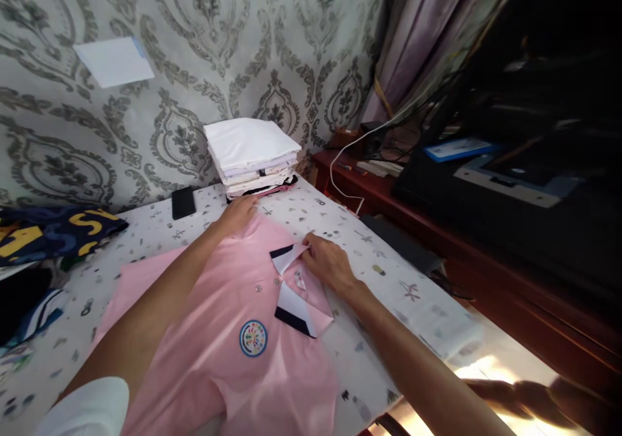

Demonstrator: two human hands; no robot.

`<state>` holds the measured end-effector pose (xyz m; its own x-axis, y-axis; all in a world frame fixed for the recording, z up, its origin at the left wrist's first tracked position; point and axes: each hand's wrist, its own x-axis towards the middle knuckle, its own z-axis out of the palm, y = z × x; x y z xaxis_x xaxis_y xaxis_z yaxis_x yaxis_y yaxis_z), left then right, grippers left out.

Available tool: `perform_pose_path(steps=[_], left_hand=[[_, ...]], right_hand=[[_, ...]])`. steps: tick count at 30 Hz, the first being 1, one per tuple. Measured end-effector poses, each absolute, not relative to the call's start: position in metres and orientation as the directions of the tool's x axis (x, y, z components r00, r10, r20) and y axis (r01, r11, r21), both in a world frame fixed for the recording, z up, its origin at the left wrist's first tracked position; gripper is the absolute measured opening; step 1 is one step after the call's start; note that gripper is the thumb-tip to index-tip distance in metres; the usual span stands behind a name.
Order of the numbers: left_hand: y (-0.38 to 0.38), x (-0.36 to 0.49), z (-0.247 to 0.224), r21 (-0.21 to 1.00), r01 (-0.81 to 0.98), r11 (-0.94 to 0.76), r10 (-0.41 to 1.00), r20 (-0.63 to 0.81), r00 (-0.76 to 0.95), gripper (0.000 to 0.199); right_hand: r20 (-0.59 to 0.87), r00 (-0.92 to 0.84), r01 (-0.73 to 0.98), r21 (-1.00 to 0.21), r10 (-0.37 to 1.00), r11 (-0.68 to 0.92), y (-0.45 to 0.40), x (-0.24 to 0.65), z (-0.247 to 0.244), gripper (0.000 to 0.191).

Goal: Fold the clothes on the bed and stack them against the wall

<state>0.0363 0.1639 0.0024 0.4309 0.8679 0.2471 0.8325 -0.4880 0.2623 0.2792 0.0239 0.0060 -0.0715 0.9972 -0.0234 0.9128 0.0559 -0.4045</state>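
Observation:
A pink polo shirt [228, 293] lies spread over the patterned cover, its white collar tipped with dark bands and a round blue-rimmed badge on its chest. My right hand [328, 262] pinches the collar at its far side, close to the neck opening. At the far sleeve edge, my left hand [238, 214] has its fingers closed on the pink cloth; its thumb is hard to make out. Just beyond that hand stands a stack of folded clothes [253, 154], mostly white.
A black phone [183, 203] lies near the wall. Dark printed clothes [63, 232] are heaped at the left. On the right, a white cable [335, 164] hangs by a red-brown cabinet [379, 193] with a large dark screen [534, 99]. The patterned cover [389, 293] ends at the right.

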Motion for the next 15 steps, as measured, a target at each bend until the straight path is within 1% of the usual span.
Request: perform_pose_path(steps=[3, 5, 6, 8, 10, 13, 15], left_hand=[[0.148, -0.004, 0.017, 0.429, 0.769, -0.474, 0.879, 0.273, 0.390, 0.026], [0.130, -0.040, 0.024, 0.468, 0.778, -0.419, 0.908, 0.227, 0.352, 0.027], [0.120, -0.060, 0.025, 0.467, 0.796, -0.385, 0.923, 0.192, 0.333, 0.028], [0.097, -0.099, 0.024, 0.442, 0.838, -0.319, 0.947, 0.119, 0.298, 0.030], [0.076, -0.134, 0.020, 0.405, 0.882, -0.241, 0.970, 0.060, 0.237, 0.033], [0.049, -0.173, 0.016, 0.365, 0.922, -0.131, 0.991, 0.011, 0.137, 0.040], [0.035, -0.189, 0.016, 0.353, 0.932, -0.086, 0.995, -0.011, 0.096, 0.043]], right_hand=[[-0.031, -0.140, 0.847, -0.521, 0.990, 0.103, 0.029, 0.290, 0.003, 0.033], [0.001, -0.182, 0.810, -0.566, 0.983, 0.151, 0.038, 0.292, 0.004, 0.039], [0.030, -0.212, 0.802, -0.566, 0.977, 0.191, 0.044, 0.290, 0.005, 0.039], [0.069, -0.292, 0.800, -0.530, 0.954, 0.283, 0.062, 0.276, 0.009, 0.036], [0.041, -0.347, 0.820, -0.472, 0.937, 0.324, 0.085, 0.251, 0.013, 0.033], [-0.032, -0.306, 0.889, -0.368, 0.951, 0.274, 0.121, 0.203, 0.015, 0.033], [-0.026, -0.242, 0.921, -0.320, 0.970, 0.221, 0.139, 0.173, 0.011, 0.035]])
